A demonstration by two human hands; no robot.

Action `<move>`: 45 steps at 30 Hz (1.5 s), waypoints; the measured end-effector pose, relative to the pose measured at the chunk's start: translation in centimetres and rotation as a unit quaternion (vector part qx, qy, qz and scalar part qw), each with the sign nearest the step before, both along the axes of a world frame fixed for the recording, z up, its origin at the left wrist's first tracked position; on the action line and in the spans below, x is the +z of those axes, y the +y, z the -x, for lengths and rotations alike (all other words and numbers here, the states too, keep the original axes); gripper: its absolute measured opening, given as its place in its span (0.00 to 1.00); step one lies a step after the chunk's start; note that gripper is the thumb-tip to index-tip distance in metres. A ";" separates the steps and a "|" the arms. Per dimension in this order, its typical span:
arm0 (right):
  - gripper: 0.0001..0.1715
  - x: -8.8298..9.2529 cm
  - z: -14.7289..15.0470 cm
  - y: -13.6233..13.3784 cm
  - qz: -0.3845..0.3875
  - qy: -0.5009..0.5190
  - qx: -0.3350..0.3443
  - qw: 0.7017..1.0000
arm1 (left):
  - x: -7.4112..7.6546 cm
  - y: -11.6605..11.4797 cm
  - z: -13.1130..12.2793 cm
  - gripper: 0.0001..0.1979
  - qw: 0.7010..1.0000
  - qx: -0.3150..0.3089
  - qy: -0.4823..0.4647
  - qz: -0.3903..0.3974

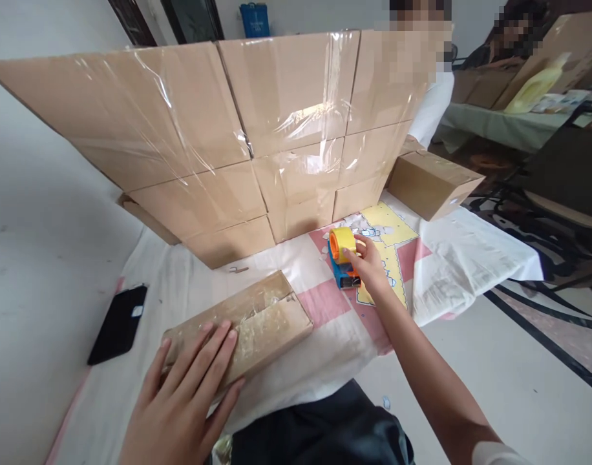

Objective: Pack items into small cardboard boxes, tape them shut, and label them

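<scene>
My left hand [194, 381] lies with fingers spread on top of a long cardboard box [271, 323] that has clear tape across it. To the right, my right hand [371, 261] has its fingers wrapped round a tape dispenser [335, 265], blue and orange, loaded with a yellow tape roll [347, 244]. The dispenser rests on or just above the cloth; I cannot tell which. Behind both hands stands a wide panel of taped cardboard boxes [300, 129], upright and leaning slightly, with shiny clear film over it.
A patterned cloth [325, 303] covers the table. A dark tablet-like object [119, 326] lies at the left near the wall. Another cardboard box [434, 181] sits at the back right, beside a person in white [436, 103]. A dark chair [567, 155] stands farther right.
</scene>
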State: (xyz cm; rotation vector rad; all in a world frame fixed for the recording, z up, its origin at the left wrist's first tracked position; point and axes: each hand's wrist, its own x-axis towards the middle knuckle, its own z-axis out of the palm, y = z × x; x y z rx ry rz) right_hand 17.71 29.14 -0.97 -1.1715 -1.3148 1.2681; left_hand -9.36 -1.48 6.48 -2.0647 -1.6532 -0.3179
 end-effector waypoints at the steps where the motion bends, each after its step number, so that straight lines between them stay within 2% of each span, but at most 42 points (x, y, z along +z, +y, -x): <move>1: 0.36 -0.3 0.2 -0.3 0.011 0.010 0.025 1.000 | 0.0 0.1 -0.1 0.33 1.000 0.000 0.003 0.004; 4: 0.28 -0.9 0.3 -1.0 0.006 0.040 0.057 0.998 | 0.0 0.4 -0.3 0.32 1.000 0.000 0.012 0.028; 7: 0.25 -1.1 0.4 -1.3 -0.030 0.052 0.033 0.998 | 0.0 0.7 -0.4 0.31 1.000 -0.002 0.017 0.026; 10: 0.26 -1.5 0.7 -1.3 -0.062 0.064 0.016 0.996 | 0.2 0.9 -0.4 0.31 1.000 -0.008 0.025 0.010; 15: 0.32 -2.1 1.3 -1.2 -0.020 0.063 0.012 0.998 | 0.6 0.9 -0.4 0.34 1.000 -0.014 0.022 -0.002; 19: 0.27 -2.3 1.2 -0.8 -0.022 0.075 0.014 0.997 | 0.6 0.8 -0.8 0.30 1.000 -0.005 0.014 0.011; 24: 0.23 -2.4 0.8 -0.8 -0.056 0.021 0.039 0.997 | 1.0 0.7 -1.0 0.24 1.000 -0.009 0.019 0.005; 27: 0.24 -2.6 0.6 -0.8 -0.060 0.016 0.058 0.996 | 1.3 0.5 -1.0 0.26 1.000 0.001 0.013 0.022; 31: 0.25 -2.8 0.4 -0.8 -0.071 0.015 0.067 0.995 | 1.0 0.5 -0.7 0.28 0.998 0.022 0.000 0.057; 40: 0.29 -2.6 0.3 -1.1 -0.100 0.012 0.077 0.992 | 0.2 0.7 -0.4 0.28 0.997 0.021 0.002 0.071; 45: 0.29 -0.7 0.0 -3.4 -0.135 0.022 0.076 0.988 | 0.4 0.0 0.0 0.27 0.999 -0.015 0.037 0.036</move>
